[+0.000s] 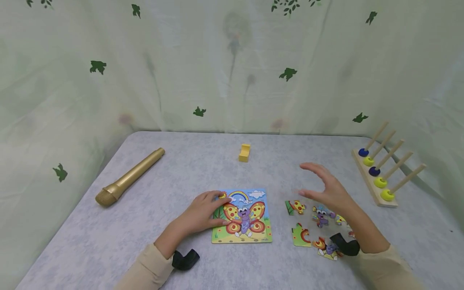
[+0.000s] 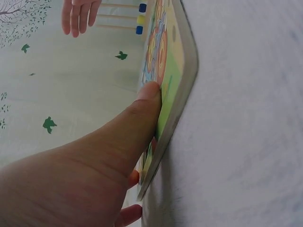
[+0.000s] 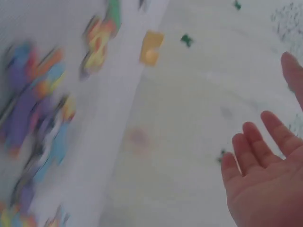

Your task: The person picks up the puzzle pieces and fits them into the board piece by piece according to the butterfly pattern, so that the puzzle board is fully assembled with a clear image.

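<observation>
The left hand (image 1: pixel 203 211) is resting on the left side of a square butterfly puzzle board (image 1: pixel 241 239), its thumb and fingers lying loosely extended over the face. The board is lying flat on the grey counter (image 1: pixel 203 161), picture side showing. The right hand (image 1: pixel 328 187) is hovering beyond the loose puzzle pieces (image 1: pixel 301 237), open, its thumb spreading well away from its fingers. Those pieces are lying scattered to the right of the board; the right forearm is partly covering some, so whether the lower ones are overlapping is hard to tell. Farther back, a yellow block (image 1: pixel 244 154) is sitting alone. A gold microphone (image 1: pixel 132 176) is lying at the left, and a wooden peg stacker (image 1: pixel 371 183) carrying blue and yellow beads is standing at the right.
</observation>
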Available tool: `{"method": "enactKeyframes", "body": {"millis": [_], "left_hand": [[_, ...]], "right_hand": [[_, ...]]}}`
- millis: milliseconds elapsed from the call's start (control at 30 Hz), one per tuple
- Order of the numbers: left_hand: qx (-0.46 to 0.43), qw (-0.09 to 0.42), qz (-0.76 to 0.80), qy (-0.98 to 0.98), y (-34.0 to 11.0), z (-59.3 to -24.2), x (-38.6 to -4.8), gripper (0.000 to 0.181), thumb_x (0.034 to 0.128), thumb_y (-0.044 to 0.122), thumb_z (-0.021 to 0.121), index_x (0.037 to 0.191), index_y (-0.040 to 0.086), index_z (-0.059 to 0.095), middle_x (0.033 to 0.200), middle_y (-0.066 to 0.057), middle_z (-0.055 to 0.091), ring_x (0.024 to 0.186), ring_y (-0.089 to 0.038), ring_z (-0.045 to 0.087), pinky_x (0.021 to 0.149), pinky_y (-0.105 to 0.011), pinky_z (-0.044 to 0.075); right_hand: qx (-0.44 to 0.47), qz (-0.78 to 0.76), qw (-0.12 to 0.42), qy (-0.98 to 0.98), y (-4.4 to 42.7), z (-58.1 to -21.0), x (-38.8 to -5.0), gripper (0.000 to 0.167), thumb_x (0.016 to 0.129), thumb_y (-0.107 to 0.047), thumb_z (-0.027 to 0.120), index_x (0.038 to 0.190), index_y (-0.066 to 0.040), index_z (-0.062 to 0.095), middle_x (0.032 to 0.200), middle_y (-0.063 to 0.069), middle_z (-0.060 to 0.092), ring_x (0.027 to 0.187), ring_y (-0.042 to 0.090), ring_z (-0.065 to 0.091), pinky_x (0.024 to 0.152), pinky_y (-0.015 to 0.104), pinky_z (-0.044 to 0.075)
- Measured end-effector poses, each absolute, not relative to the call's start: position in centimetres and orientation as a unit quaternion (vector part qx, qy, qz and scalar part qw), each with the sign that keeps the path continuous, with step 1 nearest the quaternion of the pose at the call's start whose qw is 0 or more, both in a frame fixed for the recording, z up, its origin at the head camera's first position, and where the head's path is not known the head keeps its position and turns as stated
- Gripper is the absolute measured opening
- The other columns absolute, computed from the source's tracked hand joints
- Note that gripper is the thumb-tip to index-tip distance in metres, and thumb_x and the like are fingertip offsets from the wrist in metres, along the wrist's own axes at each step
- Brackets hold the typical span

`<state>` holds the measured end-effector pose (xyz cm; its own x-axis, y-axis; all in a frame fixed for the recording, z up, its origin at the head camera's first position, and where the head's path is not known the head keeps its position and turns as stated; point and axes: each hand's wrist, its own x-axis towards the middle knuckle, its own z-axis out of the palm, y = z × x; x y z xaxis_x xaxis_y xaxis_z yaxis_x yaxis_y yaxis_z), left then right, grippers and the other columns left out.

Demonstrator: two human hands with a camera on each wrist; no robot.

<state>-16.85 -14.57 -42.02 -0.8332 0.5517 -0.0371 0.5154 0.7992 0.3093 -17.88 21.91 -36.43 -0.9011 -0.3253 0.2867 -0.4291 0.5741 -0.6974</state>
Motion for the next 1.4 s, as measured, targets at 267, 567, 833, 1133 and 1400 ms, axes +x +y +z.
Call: {"method": "enactKeyframes", "body": {"millis": [267,567,833,1133,1400], "left_hand": [[0.28,0.066,0.144,0.947,-14.4,-42.1,-16.9,0.065,0.08,0.057,0.055,0.136,0.029,0.04,0.138,-0.004,0.033,0.126,-0.031,0.027,0.101,-0.048,0.02],[0.283,0.055,0.143,0.947,-14.4,-42.2,-16.8,0.063,0.0798,0.055,0.057,0.135,0.028,0.042,0.137,-0.005,0.035,0.125,-0.031,0.028,0.1,-0.049,0.021],[0.282,0.051,0.15,0.946,-14.4,-42.0,-16.6,0.062,0.08,0.054,0.057,0.134,0.027,0.043,0.137,-0.005,0.035,0.125,-0.031,0.028,0.1,-0.049,0.021],[0.28,0.052,0.155,0.946,-14.5,-42.1,-16.7,0.062,0.0799,0.053,0.058,0.135,0.027,0.042,0.137,-0.004,0.034,0.125,-0.031,0.028,0.1,-0.048,0.02],[0.279,0.052,0.159,0.946,-14.6,-42.2,-16.6,0.063,0.0798,0.053,0.059,0.135,0.027,0.043,0.138,-0.004,0.034,0.125,-0.031,0.028,0.1,-0.048,0.02]], "right_hand": [[0.155,0.401,0.064,-0.9,27.0,-38.4,-17.8,0.07,0.078,-0.02,0.072,0.137,-0.01,0.035,0.138,0.017,0.031,0.123,0.043,0.026,0.088,0.066,0.023],[0.111,0.397,0.032,-0.911,29.1,-39.7,-18.0,0.069,0.08,-0.024,0.069,0.137,-0.008,0.033,0.137,0.021,0.031,0.122,0.044,0.026,0.085,0.068,0.023],[0.077,0.398,-0.003,-0.914,29.9,-40.6,-18.3,0.074,0.081,-0.03,0.068,0.138,-0.004,0.028,0.138,0.025,0.026,0.123,0.048,0.02,0.087,0.068,0.021],[0.056,0.384,-0.025,-0.921,30.8,-42.3,-18.3,0.074,0.08,-0.038,0.066,0.137,-0.007,0.03,0.135,0.026,0.029,0.119,0.047,0.026,0.089,0.064,0.025],[0.072,0.388,-0.044,-0.918,31.6,-42.9,-18.6,0.074,0.08,-0.036,0.066,0.134,0.0,0.032,0.134,0.028,0.031,0.122,0.046,0.024,0.094,0.061,0.021]]}}
